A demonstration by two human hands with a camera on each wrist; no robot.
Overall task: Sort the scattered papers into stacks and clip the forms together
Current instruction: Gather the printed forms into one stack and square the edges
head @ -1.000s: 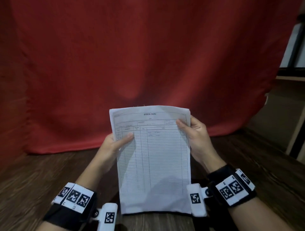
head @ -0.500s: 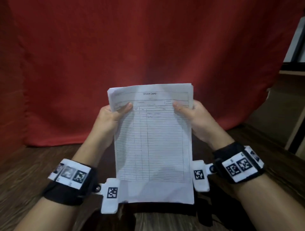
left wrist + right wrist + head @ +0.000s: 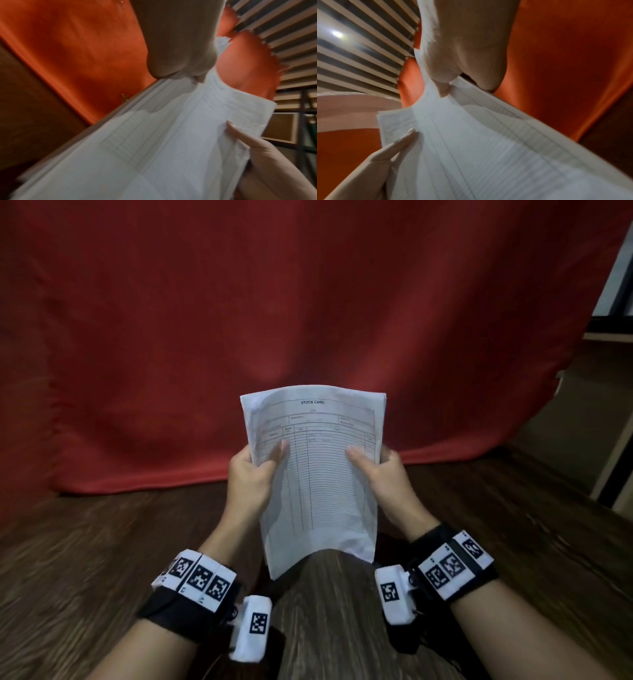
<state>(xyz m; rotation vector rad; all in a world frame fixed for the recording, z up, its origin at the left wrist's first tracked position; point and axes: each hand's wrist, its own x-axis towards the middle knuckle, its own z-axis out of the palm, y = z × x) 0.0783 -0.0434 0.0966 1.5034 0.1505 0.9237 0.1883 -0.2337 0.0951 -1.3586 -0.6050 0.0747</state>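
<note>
A stack of white printed forms (image 3: 318,474), headed STOCK CARD, stands upright in front of me above the dark wooden table (image 3: 102,559). My left hand (image 3: 250,477) grips its left edge, thumb on the front sheet. My right hand (image 3: 383,477) grips the right edge the same way. The sheets bow, and the bottom edge curls up off the table. In the left wrist view the stack (image 3: 154,148) shows several sheet edges under my left hand (image 3: 171,54). The right wrist view shows the papers (image 3: 488,148) under my right hand (image 3: 462,54). No clip is in view.
A red cloth (image 3: 274,320) hangs close behind the table and drapes onto its far edge. Shelving (image 3: 609,344) stands at the right. Slatted ceiling panels (image 3: 359,54) show in the wrist views.
The stack went up half a second ago and has now come down again toward the table. Both thumbs have slid lower on the sheets, and the bottom edge now bows upward.
</note>
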